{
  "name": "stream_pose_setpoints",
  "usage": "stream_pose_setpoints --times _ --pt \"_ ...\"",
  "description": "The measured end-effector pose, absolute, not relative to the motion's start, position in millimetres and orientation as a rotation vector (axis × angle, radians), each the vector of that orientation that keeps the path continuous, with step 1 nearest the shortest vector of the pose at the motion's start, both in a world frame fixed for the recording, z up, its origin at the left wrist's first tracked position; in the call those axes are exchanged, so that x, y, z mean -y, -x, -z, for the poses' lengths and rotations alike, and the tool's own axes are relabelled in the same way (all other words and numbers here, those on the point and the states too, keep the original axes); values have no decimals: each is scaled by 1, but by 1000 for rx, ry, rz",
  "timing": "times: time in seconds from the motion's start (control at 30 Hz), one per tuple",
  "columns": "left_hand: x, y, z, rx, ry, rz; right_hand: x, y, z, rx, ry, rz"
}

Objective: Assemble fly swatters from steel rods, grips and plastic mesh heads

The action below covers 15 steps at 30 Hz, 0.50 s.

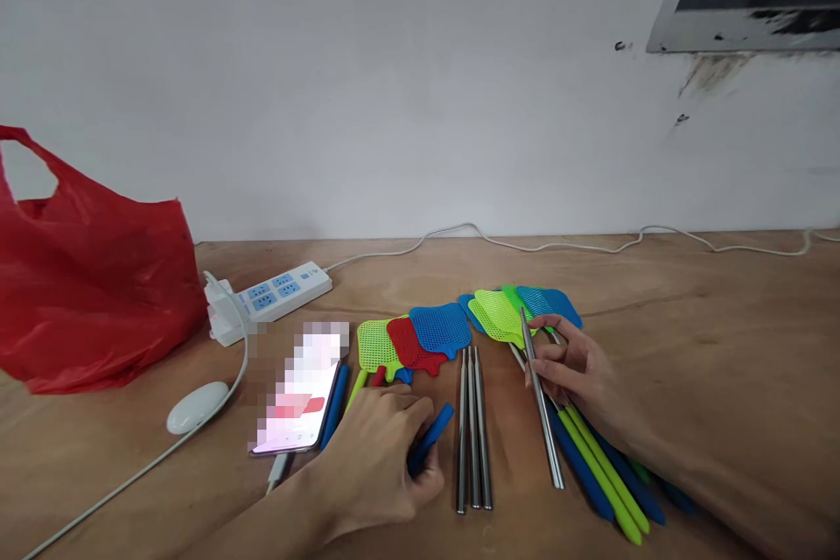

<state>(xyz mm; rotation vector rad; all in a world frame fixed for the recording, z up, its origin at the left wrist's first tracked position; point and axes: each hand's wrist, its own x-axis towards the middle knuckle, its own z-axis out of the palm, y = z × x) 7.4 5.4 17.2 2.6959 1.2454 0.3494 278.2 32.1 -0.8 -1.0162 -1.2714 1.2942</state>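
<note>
Makeshift workshop, plywood bench [722,324], bare wall [394,61], power strip [276,293]

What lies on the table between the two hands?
In the head view, three metal rods lie side by side between the left hand, gripping a blue handle, and the right hand, holding a fourth rod.

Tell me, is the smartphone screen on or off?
On: the smartphone screen glows white and red, beside the left hand gripping a blue handle; content is blurred.

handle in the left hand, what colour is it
Blue; handle shows best in head view.
</note>
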Motion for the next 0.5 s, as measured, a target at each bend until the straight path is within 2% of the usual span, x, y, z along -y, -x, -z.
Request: stream_pose_setpoints --times 0.27,0.5 --pt "-7 -4 -13 -1233 -2701 -338 -30 -271 -4 928 988 -1518" --pt "-7 -6 -17 -1167 -2713 -204 -29 -270 -4 830 910 -1561"
